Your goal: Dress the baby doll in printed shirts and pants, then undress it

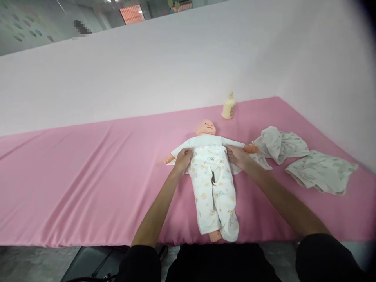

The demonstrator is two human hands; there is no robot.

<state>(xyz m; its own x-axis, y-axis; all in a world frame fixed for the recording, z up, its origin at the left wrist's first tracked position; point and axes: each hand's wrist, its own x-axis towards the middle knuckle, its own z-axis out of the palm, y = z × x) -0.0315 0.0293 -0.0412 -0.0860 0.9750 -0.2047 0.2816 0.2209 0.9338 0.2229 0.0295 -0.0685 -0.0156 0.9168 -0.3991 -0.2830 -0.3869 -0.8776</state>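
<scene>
On pink cloth (88,176), the doll (206,140) lies between left hand (184,159) and right hand (235,156), both gripping its trousers (204,172).

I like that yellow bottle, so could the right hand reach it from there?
Probably yes, if the right hand lets go of the patterned pants: the bottle stands beyond the doll's outstretched arm, which lies low, and nothing covers the bottle.

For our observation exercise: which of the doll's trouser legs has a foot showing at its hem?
The picture's left-hand trouser leg: a bare foot shows below its hem, while the right-hand trouser leg shows none.
</scene>
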